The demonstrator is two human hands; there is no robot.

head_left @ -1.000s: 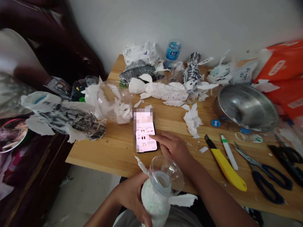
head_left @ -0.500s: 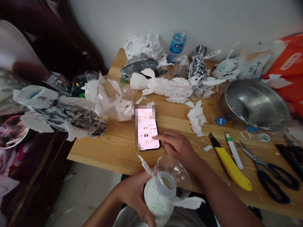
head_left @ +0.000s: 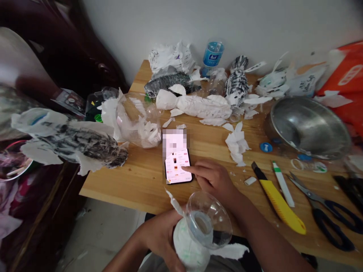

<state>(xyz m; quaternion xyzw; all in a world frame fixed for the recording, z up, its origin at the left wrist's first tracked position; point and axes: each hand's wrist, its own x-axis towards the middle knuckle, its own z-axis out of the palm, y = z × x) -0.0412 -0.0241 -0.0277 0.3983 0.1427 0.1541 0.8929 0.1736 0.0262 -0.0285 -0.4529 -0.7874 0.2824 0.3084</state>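
Note:
My left hand [head_left: 163, 236] is wrapped round a plastic bottle [head_left: 191, 243] covered in white paper, with faint green marks. A clear flared plastic piece [head_left: 219, 209] surrounds its grey neck, and paper strips stick out at both sides. The bottle is held low in front of me, at the table's near edge. My right hand [head_left: 211, 174] holds nothing; its index finger stretches out onto the lit screen of a phone [head_left: 178, 172], the other fingers loosely curled. The phone lies flat on the wooden table [head_left: 119, 189]. Part of its screen is blurred out.
Right of my hand lie a yellow utility knife [head_left: 279, 202], a white-green pen-like stick [head_left: 283, 185] and scissors [head_left: 320, 200]. Behind them stands a metal bowl [head_left: 309, 128]. Paper-covered bottle shapes [head_left: 198, 105], a black-and-white fish-like one [head_left: 82, 139] and torn paper [head_left: 237, 143] lie around.
The list on the phone screen has scrolled and shows other items. My right index finger has moved slightly down the screen. The left hand keeps its grip on the bottle.

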